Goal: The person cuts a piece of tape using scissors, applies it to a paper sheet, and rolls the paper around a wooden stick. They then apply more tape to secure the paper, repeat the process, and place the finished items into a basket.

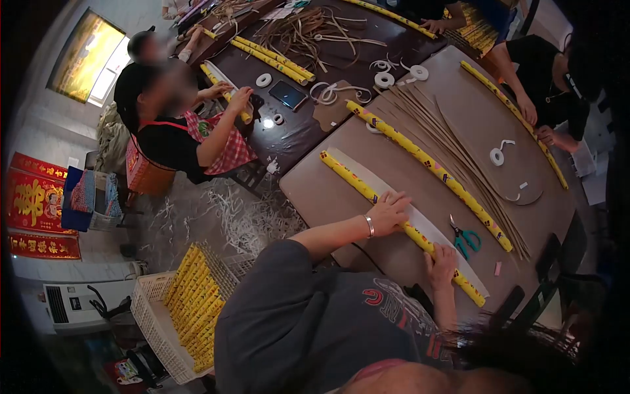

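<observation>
A long yellow patterned paper roll [351, 178] lies slantwise on the brown table in front of me. A white paper edge [426, 228] shows along its far side. My left hand [388, 212], with a bracelet at the wrist, is closed over the middle of the roll, fingertips reaching onto the white edge. Nearer its lower end, my right hand [441, 262] grips the same roll, thumb and fingers on either side. Green-handled scissors [466, 241] lie open just right of my hands. Beyond them rests another yellow roll [433, 167].
Long brown strips [459, 164], a white tape roll [497, 156] and a pink piece [497, 268] lie on the table [315, 210]. Co-workers handle yellow rolls at left and right. A white crate [149, 322] of yellow rolls stands lower left; paper shreds [230, 217] litter the floor.
</observation>
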The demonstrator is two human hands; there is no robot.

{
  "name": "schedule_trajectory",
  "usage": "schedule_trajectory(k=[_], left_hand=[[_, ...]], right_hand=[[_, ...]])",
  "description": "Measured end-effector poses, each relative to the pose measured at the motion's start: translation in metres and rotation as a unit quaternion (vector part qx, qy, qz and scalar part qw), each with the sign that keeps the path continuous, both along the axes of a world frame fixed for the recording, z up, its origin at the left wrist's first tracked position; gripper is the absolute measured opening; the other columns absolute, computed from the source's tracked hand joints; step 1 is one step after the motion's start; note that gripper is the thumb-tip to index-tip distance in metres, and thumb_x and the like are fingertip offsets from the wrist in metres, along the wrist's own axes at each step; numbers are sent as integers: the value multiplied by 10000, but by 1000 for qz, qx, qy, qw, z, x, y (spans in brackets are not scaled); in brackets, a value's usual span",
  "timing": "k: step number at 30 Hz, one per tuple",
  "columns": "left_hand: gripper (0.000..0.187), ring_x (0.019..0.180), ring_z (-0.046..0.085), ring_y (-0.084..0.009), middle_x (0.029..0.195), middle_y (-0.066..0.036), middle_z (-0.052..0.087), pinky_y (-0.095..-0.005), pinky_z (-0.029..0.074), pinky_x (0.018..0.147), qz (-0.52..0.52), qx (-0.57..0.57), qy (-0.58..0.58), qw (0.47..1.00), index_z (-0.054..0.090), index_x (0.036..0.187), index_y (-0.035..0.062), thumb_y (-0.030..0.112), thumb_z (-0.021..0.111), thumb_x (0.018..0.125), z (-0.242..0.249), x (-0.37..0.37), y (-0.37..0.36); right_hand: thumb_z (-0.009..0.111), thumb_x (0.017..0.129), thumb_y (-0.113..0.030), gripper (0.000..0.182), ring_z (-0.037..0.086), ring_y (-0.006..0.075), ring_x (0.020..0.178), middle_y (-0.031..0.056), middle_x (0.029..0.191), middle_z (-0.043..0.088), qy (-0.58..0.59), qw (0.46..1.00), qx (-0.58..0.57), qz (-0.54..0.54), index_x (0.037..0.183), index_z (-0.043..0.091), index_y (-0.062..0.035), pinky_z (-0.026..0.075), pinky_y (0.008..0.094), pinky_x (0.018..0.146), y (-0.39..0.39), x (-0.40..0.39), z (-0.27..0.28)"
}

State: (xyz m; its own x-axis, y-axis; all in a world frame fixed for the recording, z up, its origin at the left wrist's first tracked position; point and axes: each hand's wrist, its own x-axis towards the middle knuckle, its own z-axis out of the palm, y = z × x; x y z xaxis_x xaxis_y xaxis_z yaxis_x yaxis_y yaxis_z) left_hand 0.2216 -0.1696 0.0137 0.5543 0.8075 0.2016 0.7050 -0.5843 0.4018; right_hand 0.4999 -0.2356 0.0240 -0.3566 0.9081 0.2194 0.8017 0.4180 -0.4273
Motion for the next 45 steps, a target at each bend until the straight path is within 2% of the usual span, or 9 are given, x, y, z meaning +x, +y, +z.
schedule_trajectory(k=[6,19,21,26,32,36,39,45], left_hand=[[331,1368,330,-383,1408,-153,424,-608,288,1058,-1,-7,-7,1000,656,949,168,331,780,688,-1,0,1],[332,1374,326,-388,1417,-152,419,-606,307,1049,-5,-12,-21,1000,641,933,168,327,786,680,1,-2,1],[352,1376,331,-371,1418,-148,422,-570,286,1076,-1,-22,-9,1000,645,1007,198,308,784,704,4,-2,1],[361,1353,358,-392,1420,-138,428,-616,305,1037,11,-13,-4,1000,639,1048,211,306,771,726,4,-2,-5],[386,1332,383,-394,1424,-125,431,-618,312,1031,-2,15,4,1000,655,1078,221,280,779,718,5,-3,-7],[427,1283,443,-351,1364,-105,484,-596,338,1018,-31,-20,21,999,642,1099,198,267,792,706,8,-3,2],[392,1256,472,-298,1295,-72,529,-578,345,1003,-31,-26,39,998,638,1053,185,280,792,706,8,-3,6],[371,1262,477,-303,1294,-78,538,-575,352,979,-55,-28,17,998,651,1055,174,267,779,720,7,-3,7]], right_hand=[[724,798,-242,389,522,341,950,140,999,553,-9,1000,22,2,1104,600,-36,441,440,852,0,-1,1],[719,798,-245,412,514,349,1007,155,1043,551,8,1000,1,-10,1134,599,-41,421,453,913,-2,1,-3],[717,796,-240,407,512,350,1000,147,1035,546,-11,1000,-13,-14,1131,599,-42,422,456,904,-3,4,-6],[694,813,-234,371,521,339,997,135,1027,552,-23,999,-34,-36,1128,605,-58,440,445,874,-7,1,4],[696,817,-275,382,525,311,1004,118,1026,559,-30,996,-42,-76,1127,612,-68,452,435,878,-16,6,-3],[700,814,-285,398,518,299,1030,106,1066,553,-38,994,-42,-90,1142,608,-80,452,428,888,-22,5,0],[698,815,-287,401,513,297,1043,102,1080,549,-44,993,-28,-103,1148,605,-82,451,430,898,-24,7,1],[681,824,-311,407,506,292,1067,95,1092,549,-50,991,-27,-117,1154,595,-90,458,432,896,-29,11,-7]])
